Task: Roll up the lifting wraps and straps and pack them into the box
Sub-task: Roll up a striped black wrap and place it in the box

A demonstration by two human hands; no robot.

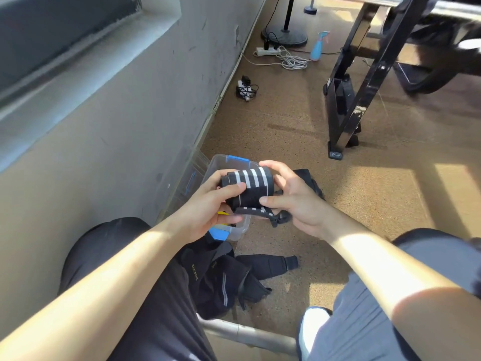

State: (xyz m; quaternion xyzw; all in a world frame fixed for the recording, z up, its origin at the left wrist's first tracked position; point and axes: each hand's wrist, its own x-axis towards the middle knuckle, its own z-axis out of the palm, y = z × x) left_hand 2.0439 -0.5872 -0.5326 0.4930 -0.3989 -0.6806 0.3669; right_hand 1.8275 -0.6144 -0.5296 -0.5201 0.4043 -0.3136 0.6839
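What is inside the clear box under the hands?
Little shows. The left hand, the right hand and the striped wrap they grip cover most of the clear box. Only a small yellow item peeks out by the left hand; the rest is hidden.

Hard sunlight patches my bare forearms (125, 261) and the speckled tan floor (390, 194); wide-angle edges bow; the black metal table frame (369, 84) smears top right.

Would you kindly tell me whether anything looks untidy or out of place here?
The black roll of wrap with white stripes, held in the left hand and right hand, has a loose tail dangling beneath it; other black straps lie crumpled on the floor by the clear plastic box.
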